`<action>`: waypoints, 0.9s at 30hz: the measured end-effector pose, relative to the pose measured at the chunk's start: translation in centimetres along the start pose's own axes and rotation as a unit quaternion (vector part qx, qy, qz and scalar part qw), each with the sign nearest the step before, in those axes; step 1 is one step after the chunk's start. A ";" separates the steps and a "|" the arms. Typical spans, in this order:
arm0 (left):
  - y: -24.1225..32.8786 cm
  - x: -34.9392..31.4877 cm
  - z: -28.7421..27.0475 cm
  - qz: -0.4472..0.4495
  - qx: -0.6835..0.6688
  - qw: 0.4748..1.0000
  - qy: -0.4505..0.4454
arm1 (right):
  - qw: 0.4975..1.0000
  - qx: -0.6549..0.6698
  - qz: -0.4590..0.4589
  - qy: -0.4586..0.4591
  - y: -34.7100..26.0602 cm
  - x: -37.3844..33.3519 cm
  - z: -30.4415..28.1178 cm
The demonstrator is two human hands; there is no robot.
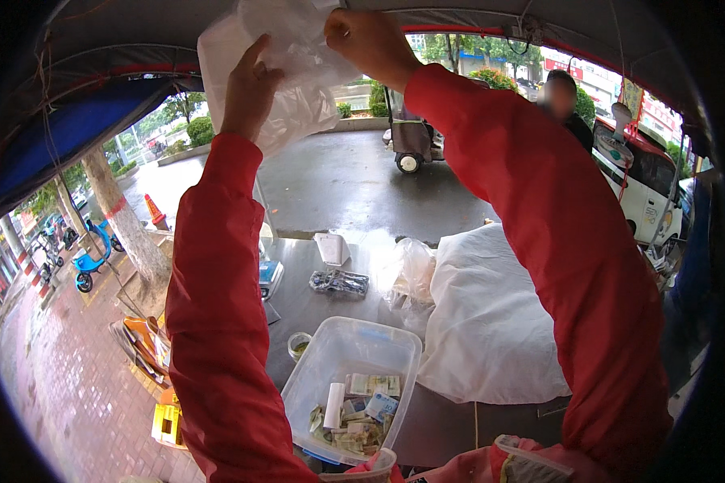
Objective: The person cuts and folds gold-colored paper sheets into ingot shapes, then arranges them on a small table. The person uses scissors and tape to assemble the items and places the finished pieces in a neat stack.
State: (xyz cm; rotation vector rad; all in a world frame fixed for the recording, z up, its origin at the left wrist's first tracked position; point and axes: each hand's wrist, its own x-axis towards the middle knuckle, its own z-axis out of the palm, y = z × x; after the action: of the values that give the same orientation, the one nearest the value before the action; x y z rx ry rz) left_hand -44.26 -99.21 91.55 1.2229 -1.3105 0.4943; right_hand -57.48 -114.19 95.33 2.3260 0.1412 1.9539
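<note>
Both my arms, in red sleeves, reach up under the awning. Translucent white plastic bags (302, 60) hang there in a loose bunch. My left hand (250, 95) is against the left side of the bunch, its thumb and forefinger apart. Curled at the upper right edge of the bags is my right hand (370, 44), fingers pinched on the thin plastic. Below on the table sits a clear plastic bin (350, 342) with banknotes (370, 386) and a white paper roll (334, 405) in it.
On the grey table (298, 310) are a white container (332, 249), a dark plastic-wrapped packet (339, 282), and a large white cloth (491, 322) over something bulky. A person (568, 109) stands beyond the table at right. A small vehicle (411, 137) is on the wet road.
</note>
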 end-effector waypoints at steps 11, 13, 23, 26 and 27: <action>0.4 0.9 0.2 0.012 0.046 0.998 -0.033 | 0.997 -0.053 -0.014 -0.061 -1.4 0.6 3.3; 0.1 0.8 0.0 0.017 0.012 0.999 -0.037 | 0.999 -0.021 -0.002 -0.046 -1.2 0.3 2.7; 0.1 0.9 0.3 0.022 -0.039 0.998 -0.047 | 0.976 0.084 0.168 -0.107 -1.7 4.4 2.0; 0.4 0.7 0.5 -0.020 -0.150 0.988 -0.031 | 0.995 0.090 0.034 -0.018 0.6 1.9 2.6; 0.4 0.5 0.5 -0.038 -0.162 0.986 -0.022 | 0.995 0.090 0.028 -0.025 1.4 1.8 3.2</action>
State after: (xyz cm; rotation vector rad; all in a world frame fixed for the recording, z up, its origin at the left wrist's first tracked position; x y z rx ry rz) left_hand -44.66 -99.69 92.08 1.0104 -1.3174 0.1896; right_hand -53.99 -115.42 96.76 2.5153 0.2618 1.9815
